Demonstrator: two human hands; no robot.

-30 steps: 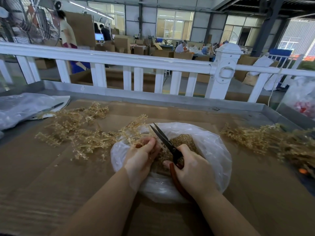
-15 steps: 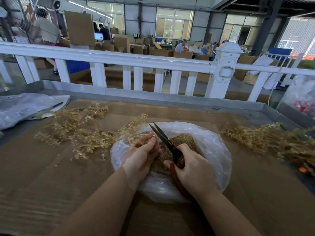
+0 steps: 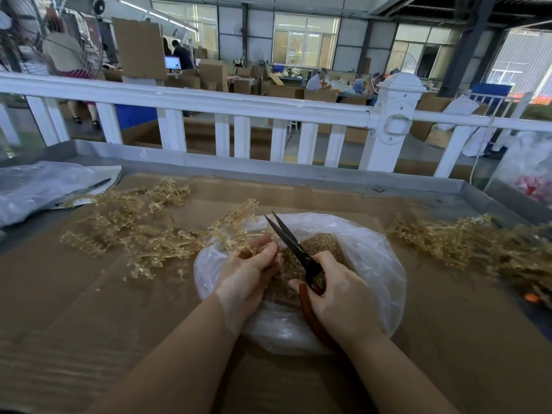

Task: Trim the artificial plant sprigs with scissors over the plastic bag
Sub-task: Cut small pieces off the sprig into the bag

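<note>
Gripping the red-handled scissors (image 3: 301,258), my right hand (image 3: 343,297) curls round the handles while the dark blades stand parted, tips pointing up and away over the plastic bag (image 3: 373,255). My left hand (image 3: 251,270) pinches a tan sprig (image 3: 233,225) at its stem, right beside the blades and above the bag's open mouth. Under it all I see the bench (image 3: 74,309), lined with brown cardboard. On it, a loose spread of sprigs (image 3: 134,228) lies to the left and another heap (image 3: 478,246) to the right. Inside the bag sits a mound of small tan trimmings (image 3: 322,243).
</note>
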